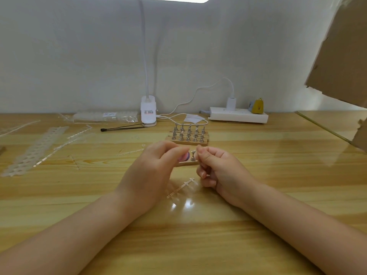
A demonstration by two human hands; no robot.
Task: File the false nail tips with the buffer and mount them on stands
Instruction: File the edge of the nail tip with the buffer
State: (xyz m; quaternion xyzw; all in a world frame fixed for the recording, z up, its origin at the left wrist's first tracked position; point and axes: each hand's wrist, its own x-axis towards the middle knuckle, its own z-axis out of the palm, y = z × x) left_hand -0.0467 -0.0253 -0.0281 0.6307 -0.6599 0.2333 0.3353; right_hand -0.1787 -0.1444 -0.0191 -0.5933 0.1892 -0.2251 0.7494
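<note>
Presently, both hands meet above a wooden table point(258, 195). Left hand point(153, 167) has its fingers curled round a pink and purple buffer point(184, 156). Right hand point(216, 167) has its fingers curled, thumb and forefinger pinched together beside a single metal stand point(193, 156) on a near wooden block point(187, 163); whether a nail tip is held cannot be told. A clear plastic strip point(181, 187) lies between the wrists. Behind, a second wooden block point(187, 141) carries rows of stands. A white wall point(79, 56) backs the table.

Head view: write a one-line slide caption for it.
Both hands, left and right, work close together above a small metal nail stand, a rack of more stands behind on the wooden table.
</note>
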